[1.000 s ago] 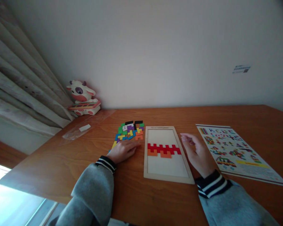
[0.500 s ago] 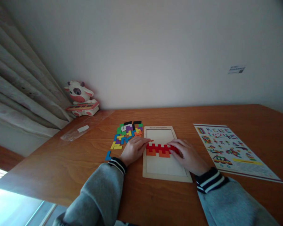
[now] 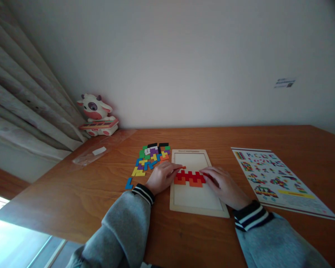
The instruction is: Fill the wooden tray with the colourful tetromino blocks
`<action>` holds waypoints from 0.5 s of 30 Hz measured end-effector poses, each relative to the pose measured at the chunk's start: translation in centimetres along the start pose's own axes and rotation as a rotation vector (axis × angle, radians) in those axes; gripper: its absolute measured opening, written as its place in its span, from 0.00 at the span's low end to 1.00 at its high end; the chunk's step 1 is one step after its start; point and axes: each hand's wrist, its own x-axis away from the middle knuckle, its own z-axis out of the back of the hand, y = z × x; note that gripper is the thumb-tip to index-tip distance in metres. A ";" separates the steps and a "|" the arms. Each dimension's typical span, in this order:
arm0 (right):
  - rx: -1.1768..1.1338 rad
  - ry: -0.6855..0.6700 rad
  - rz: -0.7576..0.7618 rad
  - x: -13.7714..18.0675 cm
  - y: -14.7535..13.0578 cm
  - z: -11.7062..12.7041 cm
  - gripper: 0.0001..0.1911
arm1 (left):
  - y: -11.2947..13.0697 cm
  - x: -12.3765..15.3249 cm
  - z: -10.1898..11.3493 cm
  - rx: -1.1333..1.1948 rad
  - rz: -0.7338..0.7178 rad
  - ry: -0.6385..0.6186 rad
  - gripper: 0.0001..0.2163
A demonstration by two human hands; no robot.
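Observation:
A shallow wooden puzzle tray [image 3: 198,212] lies flat between my hands. Across its middle runs a toothed row of red puzzle pieces [image 3: 191,176], with orange puzzle pieces [image 3: 195,183] fitted along the near side. My left hand [image 3: 162,176] reaches over the tray's left rim, closed in a pinch on a small orange puzzle piece [image 3: 184,167] just beyond the red row. My right hand [image 3: 223,187] rests over the right part of the tray, thumb and fingers closed about the red row's right end. Its fingers partly hide the red piece there.
Several coloured puzzle pieces [image 3: 147,160] lie left of the tray, with a blue L-shaped piece [image 3: 128,184] nearer me. A printed pattern sheet [image 3: 276,178] lies on the right. A cow toy with a keyboard [image 3: 99,115] and a clear plastic bag [image 3: 92,154] are at the back left.
My left hand has shifted slightly right, with the orange piece moving along past the red row. The right fingers stay at the red row's right end. The camera view has tilted slightly.

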 end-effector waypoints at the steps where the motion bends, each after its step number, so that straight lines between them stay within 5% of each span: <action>1: -0.003 0.003 0.000 0.0 0.0 0.0 0.12 | 0.0 0.0 0.0 -0.001 -0.002 -0.011 0.09; 15: -0.061 0.084 -0.054 -0.3 -0.5 0.4 0.12 | 0.6 -0.3 0.2 -0.006 -0.112 -0.042 0.09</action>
